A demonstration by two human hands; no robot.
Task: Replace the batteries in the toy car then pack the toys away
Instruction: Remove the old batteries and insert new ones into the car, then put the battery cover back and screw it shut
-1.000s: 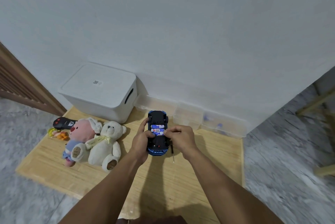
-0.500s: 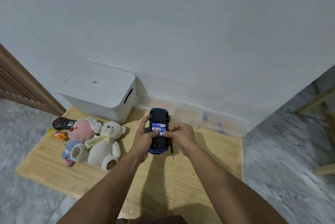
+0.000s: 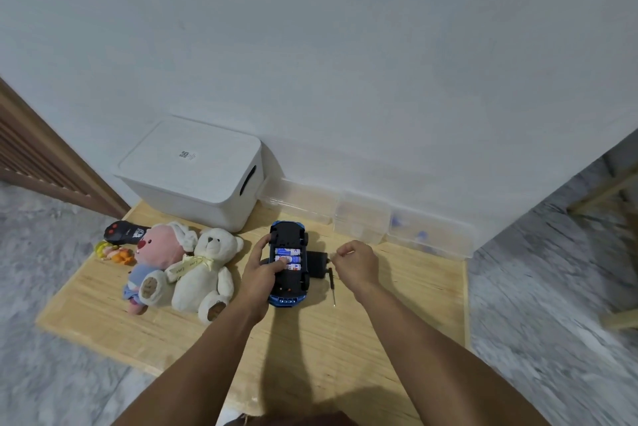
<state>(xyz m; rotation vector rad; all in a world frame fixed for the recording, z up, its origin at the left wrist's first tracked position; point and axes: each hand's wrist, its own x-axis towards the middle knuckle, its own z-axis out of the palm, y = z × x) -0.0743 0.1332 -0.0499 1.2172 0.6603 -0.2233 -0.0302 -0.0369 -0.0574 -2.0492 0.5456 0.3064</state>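
Head view: toy car upturned on mat, batteries exposed. Left hand grips car, thumb on batteries. Right hand curled just right of car; contents unclear.

Toy car is showing blue body, black underside. Batteries are showing blue and white labels. Far-left box is white. Bear is cream; neighbouring plush is pink. Board is showing pale wood grain.
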